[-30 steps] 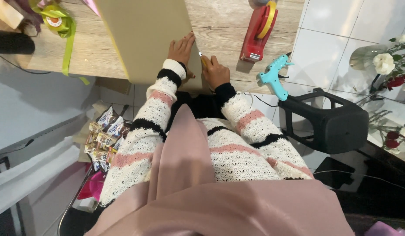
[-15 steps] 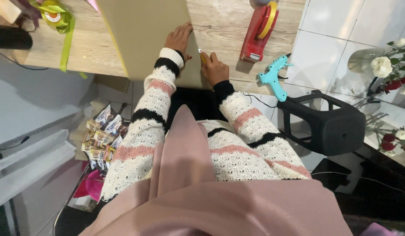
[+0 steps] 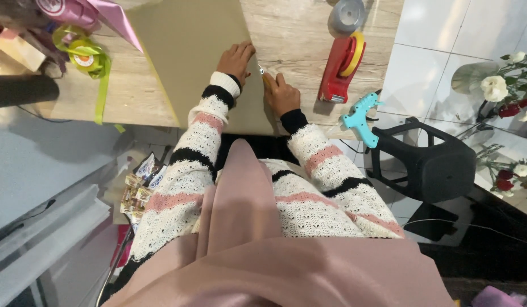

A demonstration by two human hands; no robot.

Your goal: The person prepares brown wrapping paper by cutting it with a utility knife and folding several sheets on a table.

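A large olive-tan sheet of card [image 3: 189, 51] lies on the wooden table [image 3: 297, 40]. My left hand [image 3: 236, 58] presses flat on the sheet near its right edge. My right hand [image 3: 280, 94] is closed on a small cutter [image 3: 263, 75] with a yellowish handle, its blade at the sheet's right edge just beside my left fingers. Both arms wear a white knit sleeve with pink and black stripes.
A red tape dispenser [image 3: 340, 68] and a grey tape roll [image 3: 347, 16] lie right of my hands. A teal glue gun [image 3: 360, 116] hangs over the table edge. Green ribbon [image 3: 87, 57] lies at left. A black stool [image 3: 428, 165] and flowers [image 3: 502, 91] stand at right.
Both hands have slid away from me along the sheet's right edge, the cutter moving with my right hand.
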